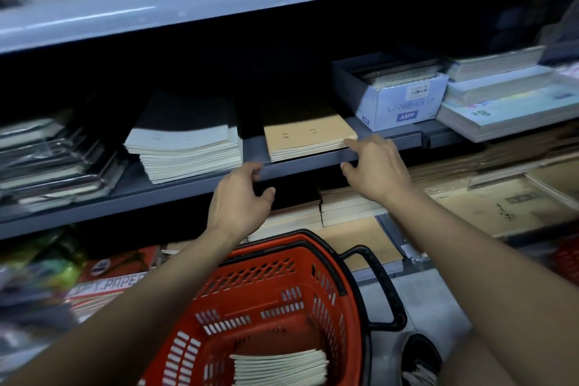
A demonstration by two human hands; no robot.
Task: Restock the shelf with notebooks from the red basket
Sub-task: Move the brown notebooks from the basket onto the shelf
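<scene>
Counting two notebook stacks on your grey shelf [194, 180]: pale covers [185, 147] at ten o'clock, tan covers [308, 136] at twelve. Your left hand [242, 197] and right hand [377, 171] hover loosely curled, holding nothing. More cream-edged notebooks [279, 367] lie in the red basket [341, 263] at six.

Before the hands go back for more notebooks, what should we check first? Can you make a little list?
1. Left hand free of anything: ok, holds nothing.
2. Right hand free: ok, fingers only touch the tan stack.
3. Tan stack sits fully on the shelf: ok, though near the front edge.
4. Notebooks left in the red basket: ok, a pile lies at the bottom.
5. Room on top of the tan stack: ok, open space above.
6. Pile matches the tan stack: cannot tell.
</scene>
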